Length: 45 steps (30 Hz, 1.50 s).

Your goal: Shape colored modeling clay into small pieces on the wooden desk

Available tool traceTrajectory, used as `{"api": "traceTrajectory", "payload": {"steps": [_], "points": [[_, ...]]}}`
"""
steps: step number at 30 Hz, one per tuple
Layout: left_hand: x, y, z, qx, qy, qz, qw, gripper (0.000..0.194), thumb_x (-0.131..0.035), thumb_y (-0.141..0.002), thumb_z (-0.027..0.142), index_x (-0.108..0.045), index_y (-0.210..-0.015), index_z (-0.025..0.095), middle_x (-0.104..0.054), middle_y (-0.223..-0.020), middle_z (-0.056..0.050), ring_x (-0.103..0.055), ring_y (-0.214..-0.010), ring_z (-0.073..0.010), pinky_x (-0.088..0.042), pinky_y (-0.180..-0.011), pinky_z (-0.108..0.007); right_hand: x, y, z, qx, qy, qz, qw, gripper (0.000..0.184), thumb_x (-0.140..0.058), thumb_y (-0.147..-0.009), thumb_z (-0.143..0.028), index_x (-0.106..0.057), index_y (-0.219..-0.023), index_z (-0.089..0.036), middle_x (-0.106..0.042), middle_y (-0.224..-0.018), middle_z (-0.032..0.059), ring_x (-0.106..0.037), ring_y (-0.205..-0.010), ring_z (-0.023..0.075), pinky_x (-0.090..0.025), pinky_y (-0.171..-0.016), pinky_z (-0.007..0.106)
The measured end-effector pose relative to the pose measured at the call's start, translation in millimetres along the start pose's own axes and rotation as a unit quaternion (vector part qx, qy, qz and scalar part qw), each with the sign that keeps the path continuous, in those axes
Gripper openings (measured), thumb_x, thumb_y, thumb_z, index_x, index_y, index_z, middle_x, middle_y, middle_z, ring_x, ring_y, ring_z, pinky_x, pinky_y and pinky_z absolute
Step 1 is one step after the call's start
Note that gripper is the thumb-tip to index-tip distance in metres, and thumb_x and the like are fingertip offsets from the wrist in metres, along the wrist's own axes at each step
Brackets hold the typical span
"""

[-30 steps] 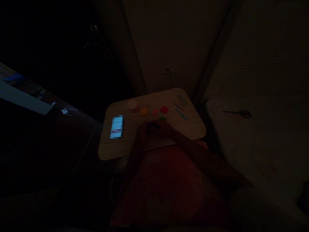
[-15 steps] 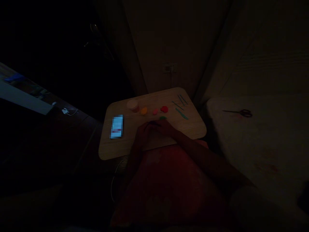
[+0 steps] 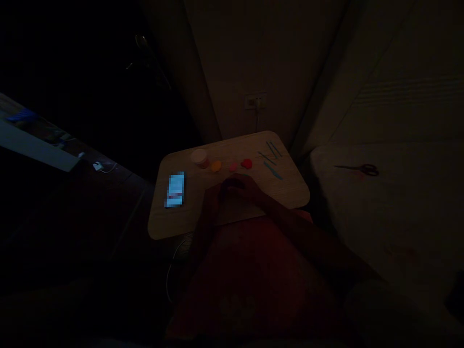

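Three clay lumps (image 3: 232, 166) lie beyond two joined hands (image 3: 232, 191) on the tray (image 3: 290, 191).

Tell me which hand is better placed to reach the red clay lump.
Right, probably. The right hand lies just below the red lump, nothing between. The left hand sits farther left, nearer the orange lump. Lighting is dim, so grips are unclear.
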<state>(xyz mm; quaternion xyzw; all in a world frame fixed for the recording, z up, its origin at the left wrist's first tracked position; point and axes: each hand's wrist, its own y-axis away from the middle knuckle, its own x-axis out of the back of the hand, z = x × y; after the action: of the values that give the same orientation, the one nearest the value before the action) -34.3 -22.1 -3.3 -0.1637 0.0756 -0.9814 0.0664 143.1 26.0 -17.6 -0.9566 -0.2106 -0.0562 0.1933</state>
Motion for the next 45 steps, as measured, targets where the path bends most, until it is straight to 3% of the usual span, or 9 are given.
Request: {"api": "traceTrajectory", "payload": {"steps": [6, 10, 15, 20, 26, 32, 39, 42, 45], "points": [[3.5, 0, 0, 0.007, 0.051, -0.023, 0.998, 0.049, -0.055, -0.088, 0.063, -0.065, -0.07, 0.019, -0.065, -0.07, -0.004, -0.056, -0.067, -0.018, -0.048, -0.064, -0.031, -1, -2, 11, -0.044, -0.068, 0.038, 0.996, 0.033, -0.073, -0.084, -0.049, -0.069, -0.098, -0.019, -0.071, -0.09, 0.0045, -0.064, -0.083, 0.019, -0.052, -0.075, 0.03], [2.2, 1, 3, -0.017, 0.019, -0.042, 0.999, 0.041, -0.064, -0.086, 0.058, -0.064, -0.074, 0.018, -0.063, -0.074, -0.002, -0.056, -0.071, -0.0171, -0.048, -0.066, -0.029, -1, -2, 10, -0.061, -0.064, 0.033, 0.996, 0.031, -0.073, -0.083, -0.047, -0.069, -0.095, -0.019, -0.069, -0.083, 0.0032, -0.062, -0.076, 0.0184, -0.05, -0.071, 0.03], [-2.4, 2, 5, -0.032, -0.037, -0.067, 0.997, 0.034, -0.068, -0.086, 0.05, -0.068, -0.098, 0.017, -0.071, -0.091, -0.004, -0.063, -0.085, -0.0197, -0.051, -0.077, -0.029, 3, -3, 2, -0.018, -0.011, -0.005, 1.0, 0.029, -0.065, -0.09, -0.045, -0.073, -0.096, -0.019, -0.074, -0.095, 0.0061, -0.066, -0.09, 0.0205, -0.05, -0.085, 0.033], [-2.5, 1, 4, -0.012, -0.052, -0.075, 0.996, 0.037, -0.063, -0.089, 0.048, -0.069, -0.109, 0.017, -0.075, -0.102, -0.006, -0.066, -0.092, -0.0214, -0.053, -0.084, -0.032, 3, -3, 4, -0.04, -0.019, -0.031, 0.999, 0.047, -0.053, -0.096, -0.058, -0.07, -0.084, -0.016, -0.068, -0.074, 0.0036, -0.06, -0.072, 0.0172, -0.049, -0.071, 0.029], [-0.8, 0, 4, -0.026, -0.06, -0.081, 0.995, 0.034, -0.058, -0.092, 0.047, -0.071, -0.092, 0.016, -0.075, -0.09, -0.006, -0.065, -0.083, -0.0203, -0.052, -0.079, -0.03, -1, -1, 3, -0.056, -0.119, -0.027, 0.991, 0.056, -0.056, -0.093, -0.066, -0.068, -0.118, -0.018, -0.073, -0.095, 0.0063, -0.065, -0.075, 0.0171, -0.053, -0.069, 0.028], [1.1, 1, 4, -0.023, -0.052, -0.085, 0.995, 0.033, -0.062, -0.089, 0.045, -0.073, -0.08, 0.016, -0.073, -0.076, -0.004, -0.063, -0.073, -0.0193, -0.05, -0.068, -0.028, -1, -1, 0, -0.07, -0.09, -0.043, 0.993, 0.059, -0.047, -0.096, -0.069, -0.074, -0.108, -0.018, -0.075, -0.094, 0.0063, -0.068, -0.081, 0.0179, -0.055, -0.075, 0.029], [-0.7, 1, 3, -0.01, -0.057, -0.085, 0.995, 0.038, -0.063, -0.089, 0.05, -0.076, -0.078, 0.015, -0.071, -0.071, -0.004, -0.06, -0.067, -0.0184, -0.045, -0.058, -0.027, 0, -2, -5, -0.019, 0.009, -0.019, 1.0, 0.041, -0.072, -0.084, -0.054, -0.075, -0.101, -0.017, -0.076, -0.098, 0.007, -0.068, -0.091, 0.0199, -0.051, -0.084, 0.03], [0.4, 2, -2, -0.034, -0.062, -0.122, 0.99, 0.035, -0.063, -0.089, 0.047, -0.075, -0.078, 0.016, -0.072, -0.074, -0.004, -0.062, -0.07, -0.0192, -0.048, -0.064, -0.028, 0, -1, -7, -0.027, 0.012, -0.001, 1.0, 0.035, -0.077, -0.079, -0.049, -0.074, -0.092, -0.017, -0.074, -0.088, 0.0043, -0.066, -0.082, 0.0177, -0.05, -0.079, 0.029], [1.5, 4, -7, -0.056, -0.068, -0.12, 0.989, 0.027, -0.071, -0.082, 0.041, -0.076, -0.091, 0.016, -0.075, -0.088, -0.006, -0.065, -0.081, -0.0219, -0.052, -0.076, -0.032, 0, -2, -5, -0.049, -0.022, 0.021, 0.998, 0.033, -0.078, -0.077, -0.048, -0.072, -0.086, -0.017, -0.071, -0.081, 0.0022, -0.063, -0.076, 0.016, -0.049, -0.073, 0.028]]}}
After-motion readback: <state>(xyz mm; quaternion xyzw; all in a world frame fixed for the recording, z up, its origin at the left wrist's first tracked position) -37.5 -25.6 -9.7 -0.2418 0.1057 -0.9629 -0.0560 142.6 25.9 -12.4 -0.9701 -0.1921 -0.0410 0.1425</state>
